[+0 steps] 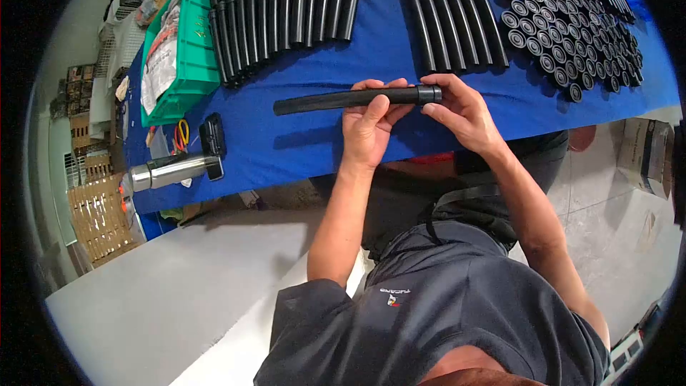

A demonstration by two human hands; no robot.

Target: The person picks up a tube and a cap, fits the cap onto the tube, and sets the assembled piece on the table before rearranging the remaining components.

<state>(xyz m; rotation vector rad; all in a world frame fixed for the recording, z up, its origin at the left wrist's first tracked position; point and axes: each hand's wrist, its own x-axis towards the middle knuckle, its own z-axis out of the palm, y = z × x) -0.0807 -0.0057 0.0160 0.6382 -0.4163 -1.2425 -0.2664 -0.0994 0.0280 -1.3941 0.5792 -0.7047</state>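
Observation:
A black tube (314,102) lies across both hands, held above the blue cloth of the table. My left hand (368,125) is wrapped round its middle, thumb on the near side. At the tube's right end sits a black ringed cap (429,94). My right hand (464,111) pinches this cap between thumb and fingers. The tube's left end is free and points left over the cloth.
Rows of black tubes (286,7) lie at the back left, and several more tubes (454,18) lie right of them. Many round black caps (564,36) stand grouped at the right. At the left are a green crate (196,50), a steel bottle (171,171), a black case (213,136) and yellow-handled scissors (183,132).

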